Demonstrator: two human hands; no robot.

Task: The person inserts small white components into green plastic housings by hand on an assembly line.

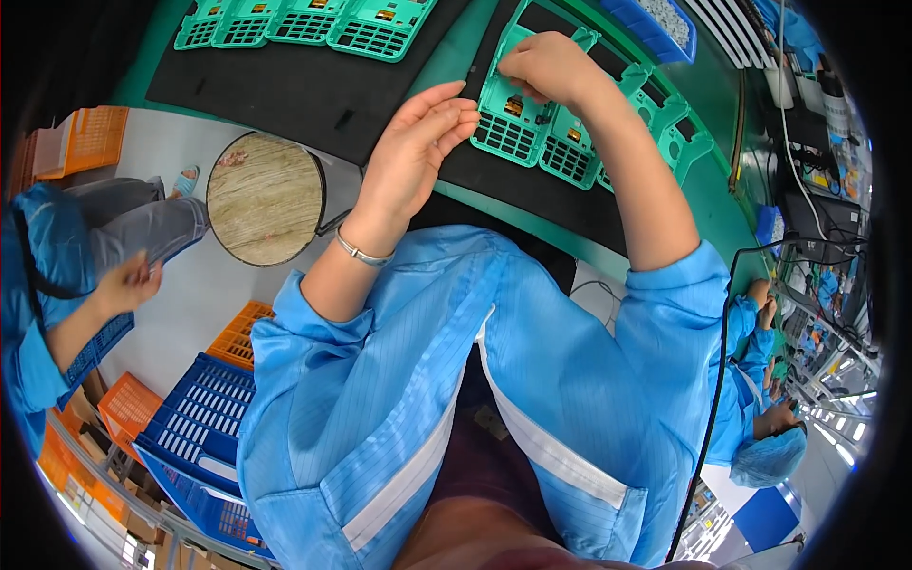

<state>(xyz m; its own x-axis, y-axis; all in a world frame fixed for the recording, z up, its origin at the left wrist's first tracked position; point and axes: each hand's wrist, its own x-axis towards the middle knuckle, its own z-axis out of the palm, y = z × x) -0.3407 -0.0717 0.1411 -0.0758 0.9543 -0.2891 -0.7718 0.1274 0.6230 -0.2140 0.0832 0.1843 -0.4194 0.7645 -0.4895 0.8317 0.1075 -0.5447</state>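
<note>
My left hand [421, 142] rests with fingers together against the near edge of a green plastic keypad shell [511, 123] lying on a black mat [304, 85]. My right hand [549, 68] is curled on top of the same shell, fingertips pressing near its small gold part. Two more green shells [570, 152] lie in a row to the right of it. Another row of green shells [304, 24] lies at the far left of the mat. Both sleeves are light blue; a metal bracelet is on my left wrist.
A round wooden stool [264, 198] stands left of me. Blue crates [204, 427] and orange crates [90, 138] sit on the floor. A person in blue sits at the left [57, 285], another at the right [760, 418]. A blue bin of small white parts [655, 24] is at the bench's far side.
</note>
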